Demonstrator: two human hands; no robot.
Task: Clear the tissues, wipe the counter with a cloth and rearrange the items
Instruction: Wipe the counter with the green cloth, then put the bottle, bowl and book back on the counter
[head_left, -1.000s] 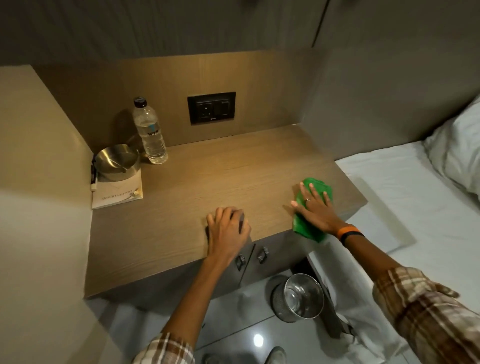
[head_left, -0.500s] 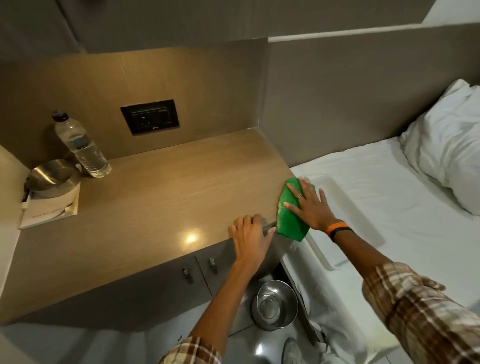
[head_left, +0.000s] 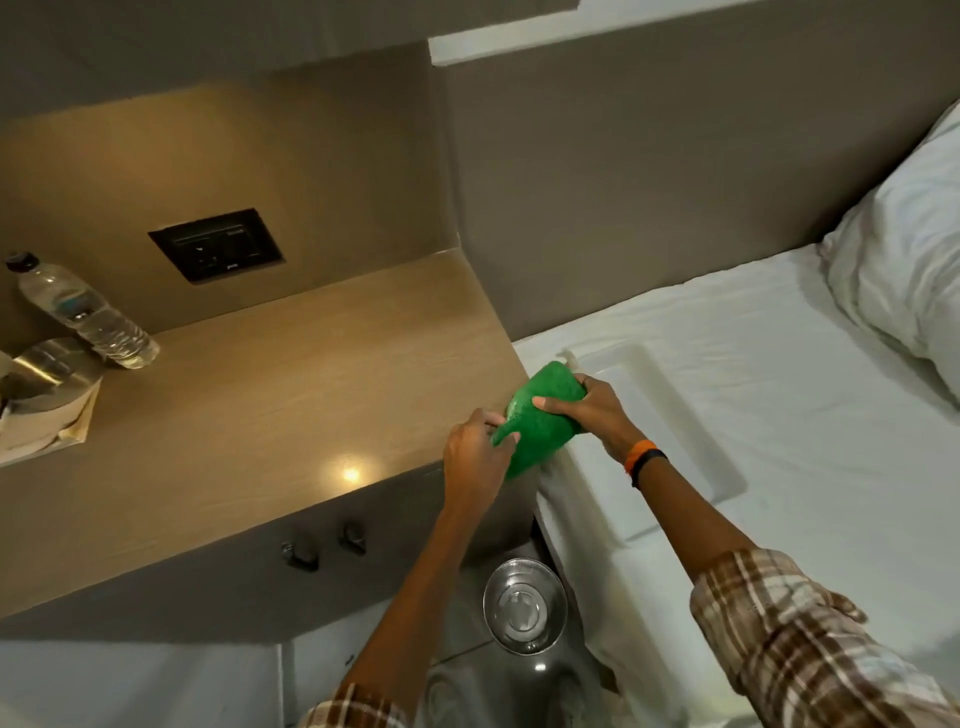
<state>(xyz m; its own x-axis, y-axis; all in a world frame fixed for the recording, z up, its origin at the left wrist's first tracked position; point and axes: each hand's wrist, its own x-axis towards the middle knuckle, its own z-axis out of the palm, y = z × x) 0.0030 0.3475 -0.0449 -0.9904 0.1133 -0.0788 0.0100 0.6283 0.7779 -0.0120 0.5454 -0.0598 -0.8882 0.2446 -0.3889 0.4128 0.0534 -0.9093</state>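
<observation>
A green cloth (head_left: 540, 423) is held just off the right front corner of the wooden counter (head_left: 270, 415), lifted from the surface. My right hand (head_left: 589, 413) grips its upper part and my left hand (head_left: 475, 460) pinches its lower left end. At the counter's far left stand a clear water bottle (head_left: 85, 314), a steel bowl (head_left: 44, 366) and a white notepad (head_left: 57, 423) under the bowl. No tissues show on the counter.
A steel waste bin (head_left: 524, 605) stands on the floor below the counter corner. A bed with a white sheet (head_left: 753, 395) and pillow (head_left: 914, 260) adjoins the counter on the right. A black socket panel (head_left: 217, 245) sits in the back wall. Two drawer knobs (head_left: 324, 543) project from the front.
The cloth has come up off the counter's right edge. My left hand left the counter front and took hold of the cloth's lower end. The view has swung right.
</observation>
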